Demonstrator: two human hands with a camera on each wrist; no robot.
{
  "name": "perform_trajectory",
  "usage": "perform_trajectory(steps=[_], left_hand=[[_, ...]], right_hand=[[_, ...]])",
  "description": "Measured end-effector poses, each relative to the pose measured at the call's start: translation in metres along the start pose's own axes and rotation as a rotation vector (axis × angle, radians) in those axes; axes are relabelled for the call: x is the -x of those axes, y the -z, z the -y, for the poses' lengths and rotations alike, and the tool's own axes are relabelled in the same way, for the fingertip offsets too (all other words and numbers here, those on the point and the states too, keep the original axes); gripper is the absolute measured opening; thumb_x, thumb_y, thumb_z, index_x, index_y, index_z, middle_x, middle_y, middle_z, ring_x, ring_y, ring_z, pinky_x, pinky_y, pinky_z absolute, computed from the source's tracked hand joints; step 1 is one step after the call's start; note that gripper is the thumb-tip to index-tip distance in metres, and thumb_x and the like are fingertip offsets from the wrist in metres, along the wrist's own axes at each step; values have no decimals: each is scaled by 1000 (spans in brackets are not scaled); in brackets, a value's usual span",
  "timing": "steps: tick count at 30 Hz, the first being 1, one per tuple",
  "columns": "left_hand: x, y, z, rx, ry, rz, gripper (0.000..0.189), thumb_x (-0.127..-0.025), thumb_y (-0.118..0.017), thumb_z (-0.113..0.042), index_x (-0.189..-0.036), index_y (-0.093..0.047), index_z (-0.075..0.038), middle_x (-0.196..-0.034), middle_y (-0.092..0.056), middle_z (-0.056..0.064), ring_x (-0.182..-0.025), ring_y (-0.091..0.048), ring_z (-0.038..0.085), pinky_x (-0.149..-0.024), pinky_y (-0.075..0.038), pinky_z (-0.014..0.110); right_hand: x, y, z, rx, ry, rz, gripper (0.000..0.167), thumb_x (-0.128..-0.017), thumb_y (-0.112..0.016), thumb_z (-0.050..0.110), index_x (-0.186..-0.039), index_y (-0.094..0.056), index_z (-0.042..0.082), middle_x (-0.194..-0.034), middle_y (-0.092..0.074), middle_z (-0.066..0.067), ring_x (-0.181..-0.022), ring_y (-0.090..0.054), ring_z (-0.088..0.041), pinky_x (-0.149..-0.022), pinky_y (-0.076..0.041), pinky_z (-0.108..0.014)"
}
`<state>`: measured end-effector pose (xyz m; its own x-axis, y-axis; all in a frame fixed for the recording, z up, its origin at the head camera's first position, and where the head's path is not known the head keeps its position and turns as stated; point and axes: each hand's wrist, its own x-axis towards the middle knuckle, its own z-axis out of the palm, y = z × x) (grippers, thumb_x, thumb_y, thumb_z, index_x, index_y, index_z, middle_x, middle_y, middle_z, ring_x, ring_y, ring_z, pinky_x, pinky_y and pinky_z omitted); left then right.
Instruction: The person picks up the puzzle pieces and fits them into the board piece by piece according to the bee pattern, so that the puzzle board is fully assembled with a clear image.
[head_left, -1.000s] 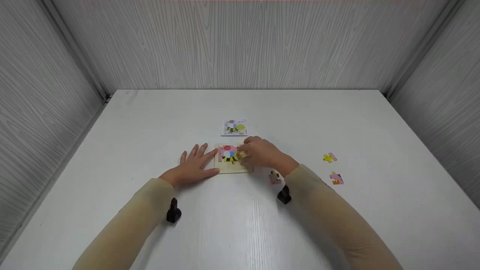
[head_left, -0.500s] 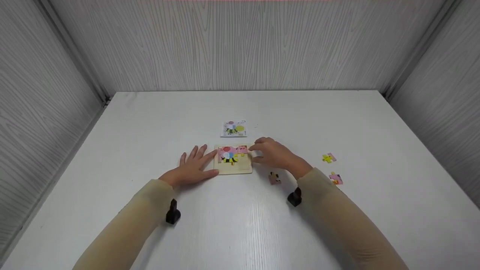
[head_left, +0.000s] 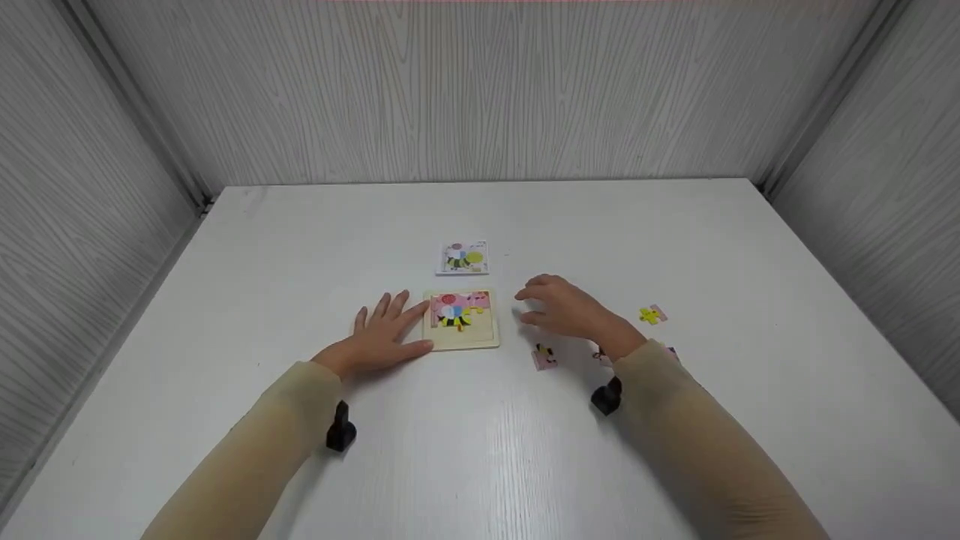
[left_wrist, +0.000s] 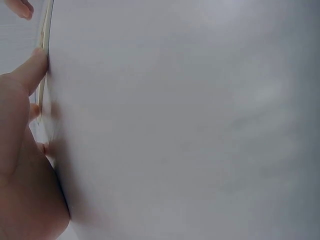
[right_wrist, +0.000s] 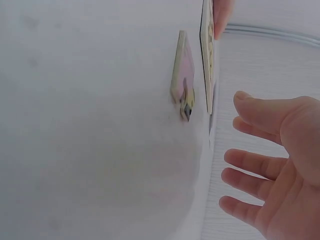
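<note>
In the head view a shallow wooden puzzle board (head_left: 474, 339) lies flat, its upper part filled with joined puzzle pieces (head_left: 452, 310) showing a bee on pink. My left hand (head_left: 382, 334) lies with fingers spread, thumb and index finger at the board's left edge; the left wrist view has the thumb on that edge. Right of the board hovers my right hand (head_left: 566, 309), fingers loosely bent and holding nothing. Its parted fingers also show in the right wrist view. Below it a loose pink puzzle piece (head_left: 544, 357) lies on the table.
Behind the board lies a square picture card (head_left: 463, 258) with the same bee. A yellow and pink puzzle piece (head_left: 652, 314) rests farther right. More pieces peek out, partly hidden, around the right wrist and sleeve (head_left: 645, 367). Grey wood-grain panels (head_left: 480, 90) enclose the white table.
My right hand has drawn away from the board to the right, uncovering a pink and yellow piece in the board's upper right corner. My left hand stays at the board's edge.
</note>
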<state>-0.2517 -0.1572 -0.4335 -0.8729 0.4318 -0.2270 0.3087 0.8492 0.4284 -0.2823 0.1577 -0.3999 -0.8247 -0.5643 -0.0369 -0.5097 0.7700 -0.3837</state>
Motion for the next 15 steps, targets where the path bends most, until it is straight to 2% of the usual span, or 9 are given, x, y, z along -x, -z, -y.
perform_trajectory(steps=[6, 15], left_hand=[[1, 1, -2, -13, 5, -2, 77, -90, -42, -60, -151, -12, -23, -155, 4, 14, -139, 12, 37, -103, 8, 61], [1, 1, -2, 2, 8, 0, 78, -89, -42, -62, -151, -13, -24, -155, 5, 13, -139, 13, 36, -103, 10, 60]], right_hand=[[9, 4, -15, -12, 28, -32, 34, -88, -65, 17, -119, -62, 3, -122, -55, -14, -116, -48, -29, -97, -39, -41], [24, 10, -38, -77, 31, -63, 33, -90, -63, 16, -119, -61, 0, -124, -53, -18, -118, -46, -33, -96, -38, -45]])
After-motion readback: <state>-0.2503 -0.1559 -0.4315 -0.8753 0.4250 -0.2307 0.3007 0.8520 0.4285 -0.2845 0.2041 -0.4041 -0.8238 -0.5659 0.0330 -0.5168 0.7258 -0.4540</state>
